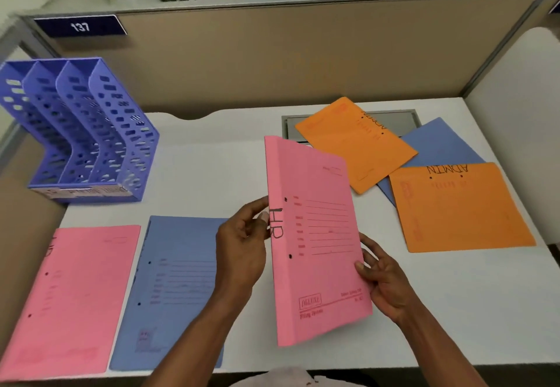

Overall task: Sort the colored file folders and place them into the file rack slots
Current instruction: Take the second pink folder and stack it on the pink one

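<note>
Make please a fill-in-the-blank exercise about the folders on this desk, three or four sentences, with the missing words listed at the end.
1. Both hands, left hand and right hand, hold a pink folder marked ____.
2. The two orange folders both carry the word ____.
3. The purple file rack holds ____ folders.
4. Beside the flat pink folder lies a folder coloured ____.

Missing words: HR; ADMIN; no; blue
</note>
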A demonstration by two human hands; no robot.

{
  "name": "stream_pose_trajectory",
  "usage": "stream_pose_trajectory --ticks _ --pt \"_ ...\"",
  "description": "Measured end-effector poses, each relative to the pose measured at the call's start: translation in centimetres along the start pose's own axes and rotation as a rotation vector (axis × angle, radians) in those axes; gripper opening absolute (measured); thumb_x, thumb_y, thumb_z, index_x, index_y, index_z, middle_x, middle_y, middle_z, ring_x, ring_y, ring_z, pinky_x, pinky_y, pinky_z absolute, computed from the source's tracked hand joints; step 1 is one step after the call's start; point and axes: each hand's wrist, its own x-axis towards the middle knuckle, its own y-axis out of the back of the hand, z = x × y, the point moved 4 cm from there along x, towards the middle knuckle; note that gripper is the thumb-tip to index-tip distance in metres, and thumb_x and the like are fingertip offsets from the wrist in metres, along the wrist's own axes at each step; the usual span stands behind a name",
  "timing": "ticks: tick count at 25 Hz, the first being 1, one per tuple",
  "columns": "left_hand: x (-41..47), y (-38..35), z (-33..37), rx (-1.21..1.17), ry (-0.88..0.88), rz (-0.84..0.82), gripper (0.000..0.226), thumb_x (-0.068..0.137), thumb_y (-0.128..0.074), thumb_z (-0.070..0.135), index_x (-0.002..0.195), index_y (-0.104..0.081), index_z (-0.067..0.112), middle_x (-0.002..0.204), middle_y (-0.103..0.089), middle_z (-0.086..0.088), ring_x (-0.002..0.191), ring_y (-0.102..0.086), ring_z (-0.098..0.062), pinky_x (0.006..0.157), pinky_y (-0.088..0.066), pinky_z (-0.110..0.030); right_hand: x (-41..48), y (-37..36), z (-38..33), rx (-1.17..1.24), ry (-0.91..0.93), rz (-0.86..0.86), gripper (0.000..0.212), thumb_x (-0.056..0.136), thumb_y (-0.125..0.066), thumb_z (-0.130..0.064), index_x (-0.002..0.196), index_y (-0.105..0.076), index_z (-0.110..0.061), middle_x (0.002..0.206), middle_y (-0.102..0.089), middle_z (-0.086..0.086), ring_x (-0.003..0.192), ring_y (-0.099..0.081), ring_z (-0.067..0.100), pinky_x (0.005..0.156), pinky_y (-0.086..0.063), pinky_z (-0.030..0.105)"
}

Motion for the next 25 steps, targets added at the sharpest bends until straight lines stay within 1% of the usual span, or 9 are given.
stream_pose_trajectory --ticks 3,5,7,11,15,17,21,23,25 --pt "-1.7 -0.5 -0.4 -0.001 0.006 -0.065 0.043 0.108 -0.052 0.012 0.131 -0.068 0.044 0.122 -0.075 0.018 0.11 -0.073 -0.008 0.094 -0.062 -0.034 0.1 0.1 0.9 0.001 -0.006 0.013 0.065 0.092 -0.069 0.004 0.148 -0.059 -0.027 0.147 -0.065 0.018 0.131 -0.068 0.034 0.091 -0.064 0.043" --pt "-2.7 -0.7 -0.8 0.024 0.028 -0.094 0.048 0.109 -0.049 0.012 0.14 -0.061 0.046 0.125 -0.073 0.023 0.108 -0.073 -0.008 0.091 -0.063 -0.032 -0.1 -0.1 1.7 0.035 -0.017 0.017 0.064 0.093 -0.067 0.004 0.148 -0.06 -0.027 0.147 -0.065 0.018 0.131 -0.067 0.035 0.092 -0.064 0.044" --pt "-4.1 -0.7 -1.1 0.008 0.041 -0.096 0.046 0.11 -0.046 0.015 0.144 -0.057 0.044 0.127 -0.072 0.022 0.107 -0.073 -0.009 0.088 -0.062 -0.028 -0.2 -0.6 2.4 0.054 -0.023 0.022 0.062 0.095 -0.065 0.002 0.148 -0.06 -0.029 0.148 -0.065 0.017 0.131 -0.068 0.034 0.094 -0.064 0.046" --pt "-6.5 0.9 -1.5 -0.034 0.039 -0.036 0.038 0.112 -0.041 0.028 0.142 -0.059 0.041 0.126 -0.072 0.022 0.11 -0.072 -0.009 0.083 -0.059 -0.019 -0.3 -2.4 4.1 0.049 -0.052 0.026 0.062 0.095 -0.063 0.001 0.147 -0.061 -0.032 0.149 -0.064 0.015 0.132 -0.067 0.033 0.099 -0.062 0.051" --pt "-7.8 3.9 -2.5 -0.082 0.017 -0.006 0.037 0.108 -0.042 0.041 0.139 -0.062 0.04 0.119 -0.075 0.019 0.109 -0.073 -0.007 0.078 -0.058 -0.014 -1.0 -4.8 6.3 0.041 -0.085 0.06 0.06 0.094 -0.064 0.0 0.145 -0.063 -0.032 0.145 -0.067 0.017 0.124 -0.072 0.036 0.089 -0.065 0.051" --pt "-7.6 5.7 -3.1 -0.071 0.004 -0.004 0.034 0.107 -0.046 0.039 0.137 -0.062 0.043 0.117 -0.075 0.021 0.106 -0.073 -0.005 0.076 -0.059 -0.014 -1.3 -6.2 7.6 0.045 -0.088 0.075 0.061 0.093 -0.064 0.001 0.146 -0.062 -0.031 0.143 -0.068 0.018 0.12 -0.074 0.036 0.086 -0.066 0.05" --pt "-7.4 8.4 -4.1 -0.051 0.021 -0.028 0.031 0.106 -0.058 0.036 0.135 -0.066 0.042 0.114 -0.077 0.019 0.101 -0.076 -0.01 0.076 -0.065 -0.027 -2.4 -9.3 10.2 0.034 -0.137 0.067 0.057 0.094 -0.066 -0.006 0.147 -0.061 -0.028 0.139 -0.07 0.02 0.114 -0.076 0.036 0.08 -0.066 0.049" --pt "-7.5 8.9 -4.2 -0.035 0.001 -0.034 0.031 0.103 -0.062 0.037 0.134 -0.067 0.041 0.117 -0.076 0.021 0.102 -0.076 -0.008 0.079 -0.064 -0.026 -2.7 -10.2 10.8 -0.002 -0.152 0.066 0.05 0.097 -0.065 -0.014 0.145 -0.063 -0.026 0.136 -0.071 0.021 0.109 -0.076 0.036 0.077 -0.065 0.048" --pt "-7.7 8.8 -4.2 -0.023 -0.008 -0.034 0.031 0.1 -0.065 0.039 0.131 -0.068 0.042 0.118 -0.075 0.024 0.105 -0.074 -0.004 0.078 -0.062 -0.019 -2.4 -10.4 10.8 -0.083 -0.142 0.085 0.043 0.101 -0.061 -0.021 0.143 -0.066 -0.023 0.134 -0.072 0.019 0.106 -0.077 0.032 0.078 -0.063 0.047"
